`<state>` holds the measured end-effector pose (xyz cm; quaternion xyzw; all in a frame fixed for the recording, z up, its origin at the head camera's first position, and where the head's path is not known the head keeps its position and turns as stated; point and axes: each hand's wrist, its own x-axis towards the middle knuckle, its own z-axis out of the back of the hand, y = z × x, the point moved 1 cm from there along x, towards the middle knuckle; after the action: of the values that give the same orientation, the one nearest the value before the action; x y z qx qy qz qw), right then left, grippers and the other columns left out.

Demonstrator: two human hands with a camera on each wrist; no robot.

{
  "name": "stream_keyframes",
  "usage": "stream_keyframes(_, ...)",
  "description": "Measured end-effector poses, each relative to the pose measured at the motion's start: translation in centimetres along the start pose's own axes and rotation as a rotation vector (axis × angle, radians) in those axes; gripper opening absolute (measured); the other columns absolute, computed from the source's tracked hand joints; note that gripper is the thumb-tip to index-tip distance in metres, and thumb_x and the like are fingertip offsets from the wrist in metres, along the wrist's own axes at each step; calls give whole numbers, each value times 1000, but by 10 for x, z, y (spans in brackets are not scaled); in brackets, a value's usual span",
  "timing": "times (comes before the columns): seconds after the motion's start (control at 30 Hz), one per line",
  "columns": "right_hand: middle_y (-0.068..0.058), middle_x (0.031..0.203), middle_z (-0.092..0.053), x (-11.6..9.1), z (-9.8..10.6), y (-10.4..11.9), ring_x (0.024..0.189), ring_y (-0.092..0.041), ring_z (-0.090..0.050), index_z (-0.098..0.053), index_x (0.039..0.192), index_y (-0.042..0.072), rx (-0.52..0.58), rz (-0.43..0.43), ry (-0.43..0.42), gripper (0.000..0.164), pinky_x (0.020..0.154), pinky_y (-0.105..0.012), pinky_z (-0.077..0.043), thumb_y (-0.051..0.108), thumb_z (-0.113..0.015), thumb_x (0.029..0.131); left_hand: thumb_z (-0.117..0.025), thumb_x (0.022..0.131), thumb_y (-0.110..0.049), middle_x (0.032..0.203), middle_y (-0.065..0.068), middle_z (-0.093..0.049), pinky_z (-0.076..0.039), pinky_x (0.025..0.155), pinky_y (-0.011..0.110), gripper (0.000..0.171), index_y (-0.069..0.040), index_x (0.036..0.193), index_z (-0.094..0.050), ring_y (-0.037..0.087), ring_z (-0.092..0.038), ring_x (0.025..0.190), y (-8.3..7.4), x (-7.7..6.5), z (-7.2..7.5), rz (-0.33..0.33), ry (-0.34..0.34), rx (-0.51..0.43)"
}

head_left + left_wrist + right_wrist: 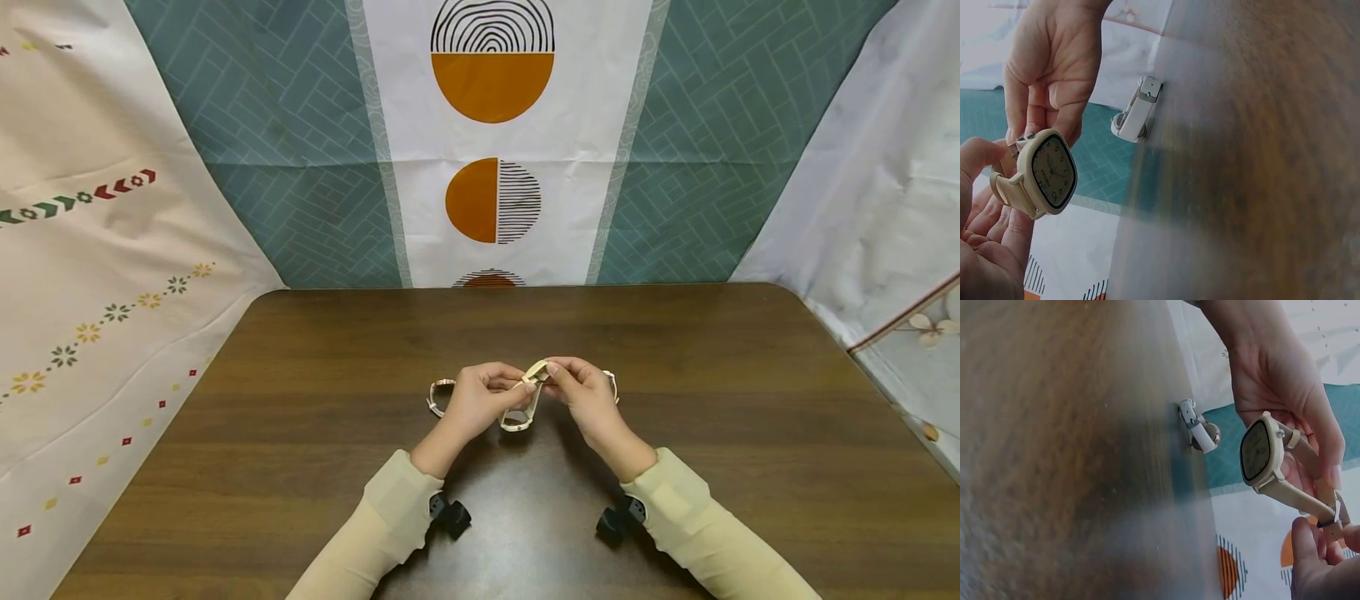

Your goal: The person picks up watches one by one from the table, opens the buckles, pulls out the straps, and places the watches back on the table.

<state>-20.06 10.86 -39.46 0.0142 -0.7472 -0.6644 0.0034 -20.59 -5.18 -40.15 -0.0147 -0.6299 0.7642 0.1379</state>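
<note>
A wristwatch (517,423) with a cream strap and squarish cream case hangs between my two hands, case downward. My left hand (477,402) pinches the strap between thumb and fingers near the buckle. From the other side my right hand (588,398) pinches the strap's end, thumb on top. In the left wrist view the watch's dial (1055,172) with its dark border faces the camera. The right wrist view shows the strap (1297,499) formed into a loop, with the buckle (1329,520) at the fingertips.
On the brown wooden table (315,375), a white-strapped watch with a rose-gold case (437,400) stands beyond my left hand. Another white-strapped watch (612,385) stands past my right hand, partly hidden by it. Patterned cloths (322,167) hang behind the table.
</note>
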Motion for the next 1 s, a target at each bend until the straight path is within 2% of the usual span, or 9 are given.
stream_keyframes(0.13, -1, 90, -62, 0, -1, 1, 78, 1, -60, -49, 113, -21, -14, 2, -10, 26, 75, -16, -52, -2, -45, 98, -74, 80, -6, 83, 20, -72, -55, 60, 23, 16, 5, 91, -71, 15, -70, 68, 0, 0, 0, 7, 2, -6)
stream_keyframes(0.27, -3, 93, -62, 0, -1, 1, 79, 1, -60, -49, 114, -22, -24, 14, -15, 26, 75, -16, -52, -1, -45, 98, -74, 80, -5, 82, 21, -71, -54, 60, 21, 16, 5, 91, -71, 14, -70, 68, 0, 1, -1, -5, 2, -3)
stream_keyframes(0.43, 3, 88, -62, 1, 1, 2, 75, -1, -60, -51, 111, -22, -49, 63, -7, 25, 75, -20, -53, -2, -47, 97, -75, 79, -6, 81, 18, -72, -52, 60, 19, 14, 3, 90, -72, 6, -65, 66, 0, 0, 0, -50, -7, 35)
stream_keyframes(0.63, 3, 83, -60, 0, 1, 7, 71, -4, -56, -52, 105, -18, -153, 147, -5, 19, 71, -21, -51, -4, -47, 95, -75, 79, -6, 82, 16, -72, -51, 59, 19, 13, 1, 89, -72, 3, -61, 63, -4, -1, 0, -107, -36, 85)
stream_keyframes(0.87, 4, 64, -57, -3, 1, 10, 59, -5, -56, -54, 97, -14, -242, 265, -31, 14, 59, -21, -51, -8, -46, 88, -73, 79, -1, 84, 19, -70, -46, 56, 16, 19, 3, 98, -70, 2, -53, 61, -8, -2, -3, -192, -35, 51)
stream_keyframes(1.0, 7, 64, -58, -5, 2, 10, 59, -4, -57, -54, 92, -12, -233, 268, -27, 13, 58, -20, -51, -12, -45, 83, -74, 79, -2, 83, 17, -69, -45, 55, 15, 20, 1, 99, -71, 3, -53, 62, -7, -4, -4, -203, -37, 57)
